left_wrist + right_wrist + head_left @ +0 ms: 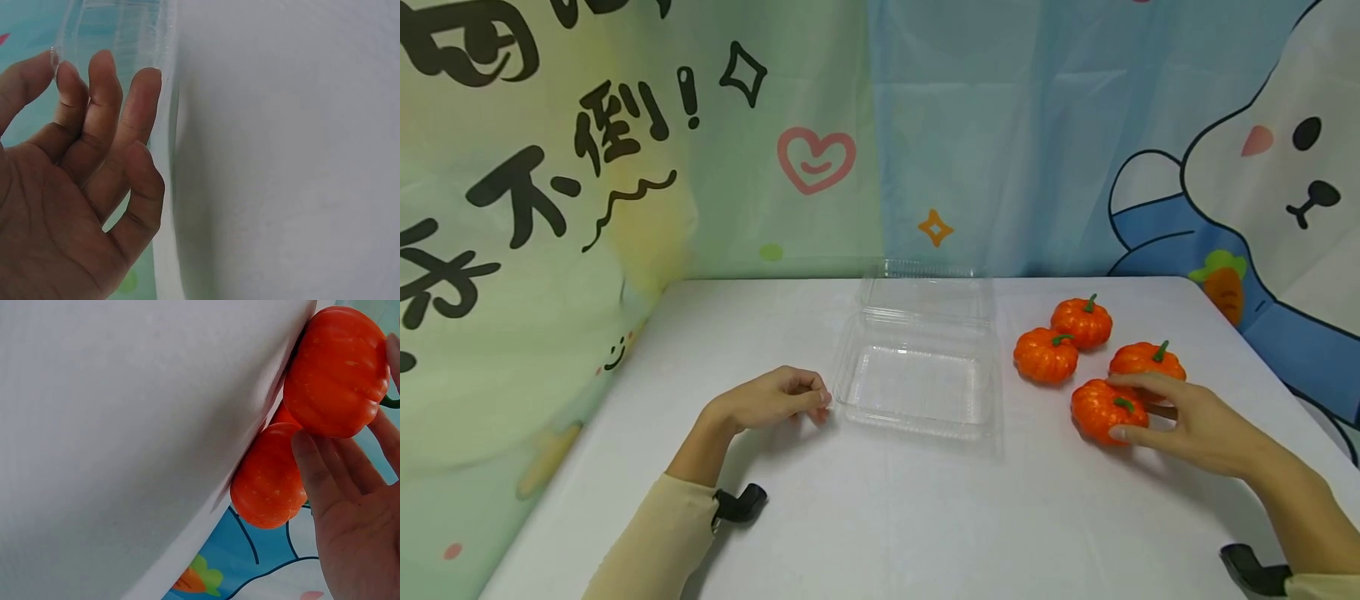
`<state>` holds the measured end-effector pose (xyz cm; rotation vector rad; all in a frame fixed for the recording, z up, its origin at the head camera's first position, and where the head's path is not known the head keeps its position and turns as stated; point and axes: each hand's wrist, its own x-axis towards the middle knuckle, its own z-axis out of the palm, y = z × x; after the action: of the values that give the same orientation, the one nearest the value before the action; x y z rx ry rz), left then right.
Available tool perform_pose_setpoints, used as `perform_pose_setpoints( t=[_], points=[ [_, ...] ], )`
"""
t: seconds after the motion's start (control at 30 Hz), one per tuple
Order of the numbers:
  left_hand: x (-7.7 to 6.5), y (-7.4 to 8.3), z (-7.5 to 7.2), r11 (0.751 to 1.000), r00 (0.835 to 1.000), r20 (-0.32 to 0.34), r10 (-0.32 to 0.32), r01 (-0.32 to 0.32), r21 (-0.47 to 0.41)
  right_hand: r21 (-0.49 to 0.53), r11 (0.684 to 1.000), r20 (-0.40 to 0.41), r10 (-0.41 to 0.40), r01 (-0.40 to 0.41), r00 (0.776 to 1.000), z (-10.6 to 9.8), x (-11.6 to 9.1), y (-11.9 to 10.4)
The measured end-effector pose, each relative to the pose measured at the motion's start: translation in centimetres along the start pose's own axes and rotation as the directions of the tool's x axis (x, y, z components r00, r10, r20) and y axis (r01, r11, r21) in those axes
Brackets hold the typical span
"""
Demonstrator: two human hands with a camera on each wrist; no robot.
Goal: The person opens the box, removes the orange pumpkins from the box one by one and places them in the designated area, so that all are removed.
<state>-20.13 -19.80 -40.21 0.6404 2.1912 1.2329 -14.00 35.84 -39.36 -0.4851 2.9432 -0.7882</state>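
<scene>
A clear plastic clamshell box lies with its lid folded back on the white table. At its left edge my left hand pinches the rim between thumb and index finger; the other fingers are loosely bent in the left wrist view. On the right, my right hand holds the nearest small orange pumpkin, thumb on the near side and fingers on the far side. Behind that hand sits another pumpkin, partly hidden. In the right wrist view the held pumpkin lies between thumb and fingers.
Two more pumpkins, one nearer and one farther, touch each other right of the box. The white table ends at a printed curtain behind. Black wrist mounts sit on both arms.
</scene>
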Motion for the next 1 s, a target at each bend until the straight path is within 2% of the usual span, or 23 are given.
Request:
perform_pose_setpoints(
  t=[0.13,0.23,0.33,0.6,1.0],
  points=[
    [0.0,-0.1,-0.2,1.0,1.0,0.001,-0.001,0.001,-0.001,-0.012,0.999,-0.085,-0.054,0.053,0.995,0.0,-0.1,-0.2],
    [-0.1,-0.2,-0.5,1.0,1.0,-0.005,-0.006,0.006,0.005,-0.044,0.993,-0.171,-0.116,0.11,0.978,0.0,0.2,-0.5],
    [-0.2,-0.3,-0.7,1.0,1.0,-0.017,-0.009,0.009,0.018,-0.086,0.987,-0.213,-0.153,0.137,0.965,-0.1,0.8,-1.0],
    [-0.1,-0.3,-1.0,1.0,1.0,-0.024,-0.018,0.018,0.012,-0.068,0.984,-0.192,-0.174,0.164,0.966,-0.3,2.6,-2.9],
    [0.2,-0.1,-0.9,1.0,1.0,-0.013,-0.02,0.02,-0.003,-0.043,0.964,-0.204,-0.265,0.262,0.942,-0.2,6.4,-6.0]
  ],
)
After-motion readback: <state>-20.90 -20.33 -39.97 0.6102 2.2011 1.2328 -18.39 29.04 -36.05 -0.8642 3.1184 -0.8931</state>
